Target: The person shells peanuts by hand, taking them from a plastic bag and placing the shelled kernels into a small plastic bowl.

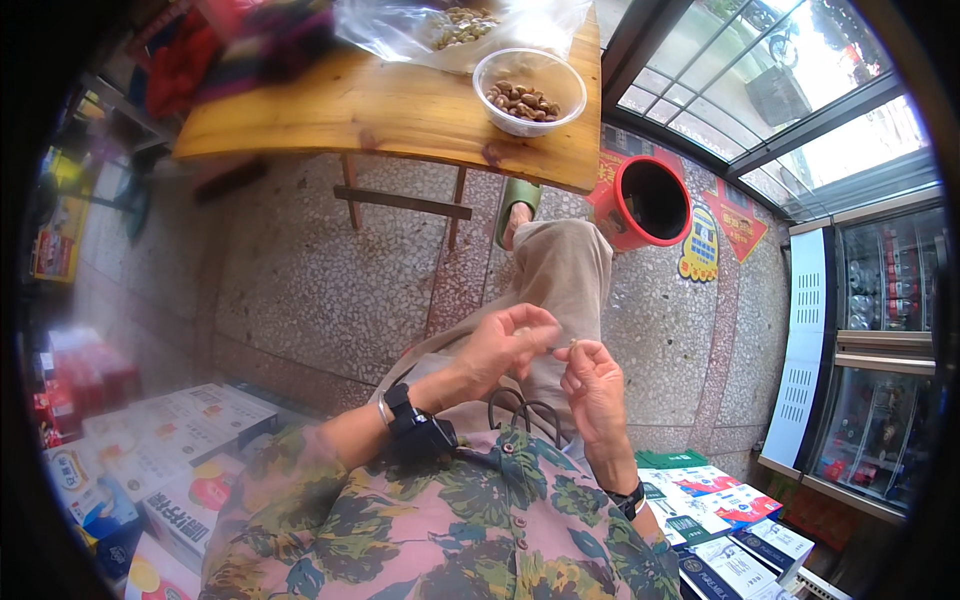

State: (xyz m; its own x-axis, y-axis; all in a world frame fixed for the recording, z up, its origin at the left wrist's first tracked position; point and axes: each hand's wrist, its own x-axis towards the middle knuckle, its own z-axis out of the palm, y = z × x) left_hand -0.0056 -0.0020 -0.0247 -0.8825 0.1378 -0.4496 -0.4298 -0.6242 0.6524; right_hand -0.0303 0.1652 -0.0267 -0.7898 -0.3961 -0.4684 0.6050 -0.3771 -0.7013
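Both hands are raised over my lap, close together. My left hand [506, 345] has its fingers curled and blurred by motion; what lies in them is hidden. Beside it, my right hand [594, 382] pinches a small pale item [572, 343], possibly a nut or a piece of shell, between thumb and fingertips. Beyond my knee, a clear plastic bowl [529, 94] of brown nuts [523, 102] stands near the right end of a wooden table [337, 105]. Behind the bowl lies a clear plastic bag [390, 30] holding greenish-tan nuts or shells [461, 28].
A red-rimmed bin [649, 202] stands on the floor right of the table. Cartons [187, 420] are stacked at my left, with more cartons [712, 502] at my right. A glass-door drinks cooler [885, 352] is at the far right. Blurred dark and red cloth [180, 67] hangs by the table's left end.
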